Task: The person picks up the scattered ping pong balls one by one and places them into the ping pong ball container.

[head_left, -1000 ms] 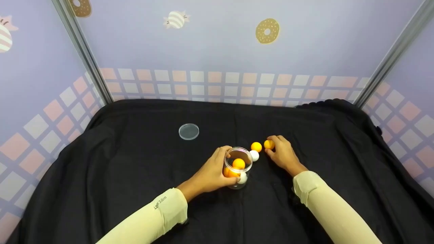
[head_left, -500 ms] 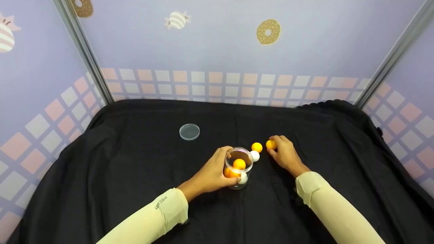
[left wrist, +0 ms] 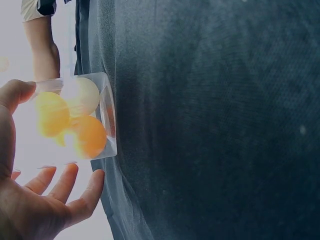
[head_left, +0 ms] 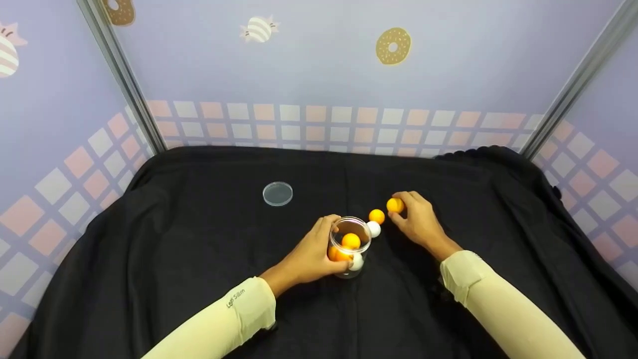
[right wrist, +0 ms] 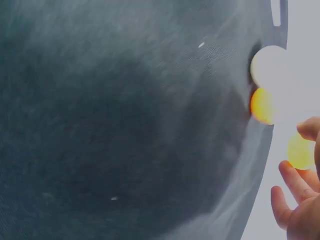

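Observation:
My left hand (head_left: 311,253) grips a clear plastic jar (head_left: 350,222) from its left side, thumb in front and fingers behind. Inside the open-topped jar lie orange balls (head_left: 351,241) and a white ball (head_left: 356,262), ping-pong sized; the left wrist view shows them through the clear wall. My right hand (head_left: 418,219) pinches an orange ping-pong ball (head_left: 395,205) between thumb and fingers, and in the right wrist view this ball (right wrist: 300,151) is held off the cloth. Between the hands, another orange ball (head_left: 377,216) and a white ball (head_left: 374,229) rest on the cloth beside the jar.
A round clear lid (head_left: 277,193) lies on the black cloth (head_left: 224,224) behind and left of the jar. Patterned walls (head_left: 319,65) enclose the table at the back and both sides, with metal posts (head_left: 124,80) in the corners.
My right hand has lifted the orange ball slightly, up and away from the cloth. The left hand and the jar have stayed in place.

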A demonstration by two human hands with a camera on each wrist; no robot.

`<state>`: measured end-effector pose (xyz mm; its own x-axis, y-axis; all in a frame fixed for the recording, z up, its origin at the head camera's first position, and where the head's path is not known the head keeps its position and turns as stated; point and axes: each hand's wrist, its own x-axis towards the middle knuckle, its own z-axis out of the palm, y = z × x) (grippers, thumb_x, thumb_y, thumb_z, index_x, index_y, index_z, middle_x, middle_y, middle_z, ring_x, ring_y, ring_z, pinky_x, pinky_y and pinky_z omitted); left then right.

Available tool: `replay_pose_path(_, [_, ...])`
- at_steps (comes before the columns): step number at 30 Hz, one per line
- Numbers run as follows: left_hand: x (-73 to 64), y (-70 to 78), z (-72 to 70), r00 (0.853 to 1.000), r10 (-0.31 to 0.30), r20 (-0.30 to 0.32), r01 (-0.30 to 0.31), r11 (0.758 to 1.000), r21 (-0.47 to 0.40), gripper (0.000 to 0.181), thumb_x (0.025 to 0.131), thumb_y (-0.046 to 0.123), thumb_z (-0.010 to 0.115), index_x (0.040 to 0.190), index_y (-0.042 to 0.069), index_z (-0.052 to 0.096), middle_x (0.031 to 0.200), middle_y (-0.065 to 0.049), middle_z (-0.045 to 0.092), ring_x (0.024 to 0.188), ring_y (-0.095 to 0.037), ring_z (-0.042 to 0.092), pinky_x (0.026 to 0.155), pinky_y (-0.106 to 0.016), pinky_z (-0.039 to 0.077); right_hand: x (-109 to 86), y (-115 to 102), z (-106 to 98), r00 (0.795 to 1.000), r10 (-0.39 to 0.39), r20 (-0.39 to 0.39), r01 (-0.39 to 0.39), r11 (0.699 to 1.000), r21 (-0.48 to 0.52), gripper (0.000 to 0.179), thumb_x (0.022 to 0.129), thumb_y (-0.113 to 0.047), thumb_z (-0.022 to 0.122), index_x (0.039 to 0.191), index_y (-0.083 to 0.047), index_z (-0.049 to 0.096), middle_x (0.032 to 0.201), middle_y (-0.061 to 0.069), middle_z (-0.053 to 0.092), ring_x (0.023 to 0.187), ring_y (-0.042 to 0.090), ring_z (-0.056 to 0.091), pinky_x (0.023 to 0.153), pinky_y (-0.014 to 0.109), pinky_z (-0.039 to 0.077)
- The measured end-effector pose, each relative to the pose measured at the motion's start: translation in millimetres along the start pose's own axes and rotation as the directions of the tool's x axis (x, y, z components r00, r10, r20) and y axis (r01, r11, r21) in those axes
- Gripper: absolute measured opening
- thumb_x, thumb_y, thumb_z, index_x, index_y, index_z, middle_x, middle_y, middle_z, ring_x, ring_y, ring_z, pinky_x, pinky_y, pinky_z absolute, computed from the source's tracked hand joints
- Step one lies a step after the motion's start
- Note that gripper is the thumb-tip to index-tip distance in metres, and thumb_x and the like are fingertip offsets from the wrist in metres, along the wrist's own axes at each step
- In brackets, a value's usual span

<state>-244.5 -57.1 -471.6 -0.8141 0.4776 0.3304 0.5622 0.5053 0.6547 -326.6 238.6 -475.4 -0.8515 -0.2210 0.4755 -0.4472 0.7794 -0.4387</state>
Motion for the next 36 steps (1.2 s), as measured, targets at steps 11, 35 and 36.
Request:
replay_pose_path(11, [-0.3,1.8,-1.8,1.0,-0.011,0.002,0.011,1.0,0.001,0.087,0.075,0.029,0.086,0.145,0.014,0.037,0.128,-0.011,0.052,0.12,-0.027,0.054,0.106,-0.037,0.048,0.8,-37.9,-16.7,0.995,-0.095,-0.026,0.097,0.992,0.076,0.037,0.082,-0.014,0.08,0.117,-0.009,0.069,0.107,0.009,0.065,0.087,0.023,0.062,0.08,0.036,0.054])
replay_pose_path(35, [-0.7,3.1,-3.5,1.0,0.002,0.008,-0.002,1.0,0.011,0.088,0.076,0.031,0.085,0.145,0.01,0.036,0.13,-0.013,0.051,0.119,-0.023,0.055,0.104,-0.037,0.05,-13.8,-107.0,-14.9,0.917,-0.395,-0.047,0.396,0.893,0.215,0.035,0.082,-0.014,0.08,0.115,-0.012,0.068,0.11,-0.002,0.065,0.094,0.007,0.063,0.082,0.025,0.058])
replay_pose_path(36, [-0.6,2.9,-3.4,1.0,0.004,0.007,-0.004,1.0,0.01,0.087,0.076,0.032,0.085,0.145,0.01,0.036,0.13,-0.013,0.051,0.119,-0.023,0.056,0.103,-0.037,0.05,-14.5,-108.0,-14.2,0.915,-0.401,-0.042,0.4,0.891,0.214,0.036,0.081,-0.013,0.08,0.115,-0.011,0.068,0.11,-0.003,0.065,0.095,0.008,0.063,0.083,0.026,0.058])
